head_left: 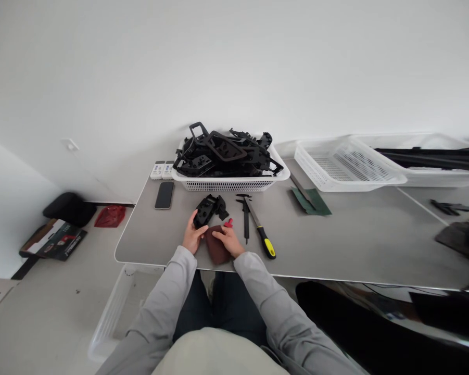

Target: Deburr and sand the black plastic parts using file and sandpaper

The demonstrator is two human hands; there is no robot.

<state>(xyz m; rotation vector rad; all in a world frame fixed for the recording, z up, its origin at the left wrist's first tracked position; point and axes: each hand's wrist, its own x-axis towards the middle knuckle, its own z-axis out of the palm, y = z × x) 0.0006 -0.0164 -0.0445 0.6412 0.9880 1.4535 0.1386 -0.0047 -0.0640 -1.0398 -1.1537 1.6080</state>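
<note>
My left hand is closed on a black molded plastic part just above the table. Pinched in my right hand is a folded sheet of brown sandpaper, its upper edge close to that part. A smaller black plastic piece lies right beside the part. Something red shows behind my right fingers, its kind unclear. To the right are a black caliper and a file with a black and yellow handle.
A white basket heaped with black plastic parts stands at the back. A phone and small white boxes are on its left. Rightward lie green sandpaper with a flat strip on it, and more white baskets.
</note>
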